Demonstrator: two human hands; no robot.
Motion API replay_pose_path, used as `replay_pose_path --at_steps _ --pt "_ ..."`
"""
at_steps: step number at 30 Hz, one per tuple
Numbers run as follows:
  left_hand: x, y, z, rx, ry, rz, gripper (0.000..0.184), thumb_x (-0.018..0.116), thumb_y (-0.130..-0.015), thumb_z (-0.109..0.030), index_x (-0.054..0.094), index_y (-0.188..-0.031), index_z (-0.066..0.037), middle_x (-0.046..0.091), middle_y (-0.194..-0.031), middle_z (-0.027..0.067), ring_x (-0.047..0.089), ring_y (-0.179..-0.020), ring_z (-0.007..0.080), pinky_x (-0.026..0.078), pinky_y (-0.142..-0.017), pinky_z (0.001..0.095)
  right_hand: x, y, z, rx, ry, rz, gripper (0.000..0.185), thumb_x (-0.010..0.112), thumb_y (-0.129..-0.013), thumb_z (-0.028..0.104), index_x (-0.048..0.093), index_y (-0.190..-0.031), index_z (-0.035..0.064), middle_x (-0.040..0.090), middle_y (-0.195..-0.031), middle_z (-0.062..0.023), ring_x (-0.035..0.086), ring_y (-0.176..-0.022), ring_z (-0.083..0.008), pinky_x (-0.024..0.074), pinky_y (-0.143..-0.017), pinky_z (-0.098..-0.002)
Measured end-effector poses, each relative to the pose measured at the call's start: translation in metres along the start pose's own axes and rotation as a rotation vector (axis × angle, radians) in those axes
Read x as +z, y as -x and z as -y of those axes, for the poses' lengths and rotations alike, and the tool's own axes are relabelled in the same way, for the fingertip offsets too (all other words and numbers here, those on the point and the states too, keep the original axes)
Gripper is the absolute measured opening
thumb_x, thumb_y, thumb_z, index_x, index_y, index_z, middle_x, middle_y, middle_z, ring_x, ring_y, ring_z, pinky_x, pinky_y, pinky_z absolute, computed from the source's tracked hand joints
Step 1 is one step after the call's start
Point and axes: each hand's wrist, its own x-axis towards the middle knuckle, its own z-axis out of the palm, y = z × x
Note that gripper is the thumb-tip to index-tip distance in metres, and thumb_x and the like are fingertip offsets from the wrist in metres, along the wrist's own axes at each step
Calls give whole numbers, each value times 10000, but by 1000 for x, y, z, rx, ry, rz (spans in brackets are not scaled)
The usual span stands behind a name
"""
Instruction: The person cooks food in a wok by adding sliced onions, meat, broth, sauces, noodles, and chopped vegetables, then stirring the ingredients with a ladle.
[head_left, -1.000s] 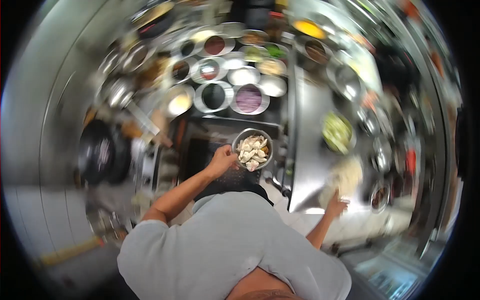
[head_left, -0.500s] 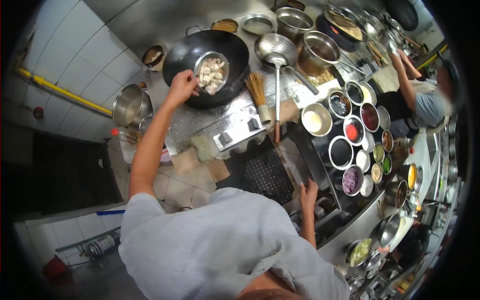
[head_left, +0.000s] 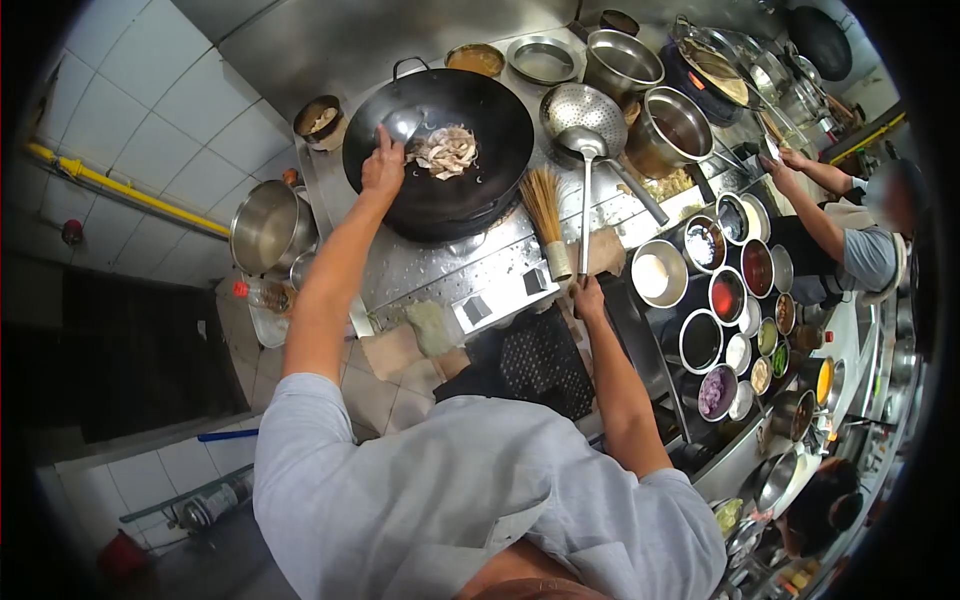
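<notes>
My left hand (head_left: 382, 168) grips the rim of a small metal bowl (head_left: 404, 123), tipped on its side over the left part of the black wok (head_left: 505, 125). Pale sliced pieces, perhaps meat or mushroom, (head_left: 446, 152) lie heaped in the middle of the wok. My right hand (head_left: 587, 298) is closed around the lower end of a long-handled ladle (head_left: 586, 215). The ladle's bowl rests on a perforated strainer (head_left: 570, 105) to the right of the wok. A bamboo brush (head_left: 543, 205) lies just left of the ladle handle.
Steel pots (head_left: 672, 125) stand right of the strainer. Several seasoning containers (head_left: 701, 340) fill the counter at right. Another person (head_left: 870, 240) works at the far right. A steel pot (head_left: 270, 228) and a plastic bottle (head_left: 268, 293) stand at left.
The pale pieces have gone from the bowl into the wok, and my left hand has tipped the bowl over. My right hand has moved forward from my side and taken hold of the ladle handle.
</notes>
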Motion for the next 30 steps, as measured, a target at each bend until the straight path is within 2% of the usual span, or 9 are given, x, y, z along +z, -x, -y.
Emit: replay_pose_path --at_steps 4,8,10,11,13,16,18,24,30 --pt "2 11 25 -103 -67 160 229 603 -889 -88 650 -1103 -21 476 -1457 348 725 -980 376 618 -746 474 15 -25 -19 58 -92 -31 420 643 -904 354 618 -1048 -39 700 -1026 -298 676 -1031 -456 522 -892 -501" --pt "-14 21 24 -143 91 -366 81 609 -934 -56 610 -978 12 625 -1246 310 747 -842 338 631 -682 456 -37 19 29 29 13 -228 352 619 -906 266 580 -1070 -42 688 -963 -344 649 -950 -552 516 -840 -575" --pt "-34 29 1 -773 1023 -163 148 631 -972 -75 539 -897 13 654 -987 198 740 -828 270 651 -634 413 -46 25 12 -115 -74 -235 372 664 -900 290 578 -1046 -41 688 -848 -288 682 -805 -492 539 -750 -537" --pt "-43 38 -15 -739 1176 -217 222 626 -1005 -119 499 -862 -6 601 -868 107 718 -795 221 662 -613 367 -51 31 2 -107 -79 -245 372 664 -900 290 578 -1046 -41 688 -848 -288 682 -805 -492 539 -750 -537" --pt "-66 55 -56 -767 1336 -175 205 627 -1002 -116 511 -871 -11 610 -875 108 715 -777 224 660 -616 364 -70 59 -16 -13 -321 -97 253 663 -955 230 617 -1071 10 609 -694 -88 604 -557 -219 500 -538 -371" --pt "-96 88 -140 -825 1548 26 167 638 -988 -113 528 -888 -39 625 -872 95 698 -733 208 640 -597 335 -134 147 -14 -3 -870 89 161 652 -990 185 625 -1078 53 503 -660 25 457 -506 -59 391 -441 -256" --pt "-107 115 -206 -756 1600 256 143 641 -981 -112 538 -900 -55 639 -869 89 688 -723 195 614 -569 318 -170 198 -29 150 -994 122 123 623 -1000 147 600 -1091 67 516 -660 16 484 -493 -65 390 -416 -250" --pt "-112 227 -442 -482 1612 1153 113 643 -956 -108 567 -888 -58 634 -815 58 642 -655 149 612 -585 316 -277 347 -59 42 -1112 84 814 620 -969 87 185 -1647 208 491 -650 20 478 -492 -64 446 -432 -254" --pt "-165 330 -661 207 1380 1570 137 648 -903 -127 558 -813 -76 606 -752 9 581 -658 112 509 -586 303 -306 413 -100 223 -1322 -77 845 598 -959 76 142 -1654 222 421 -613 28 431 -449 -78 419 -400 -265"
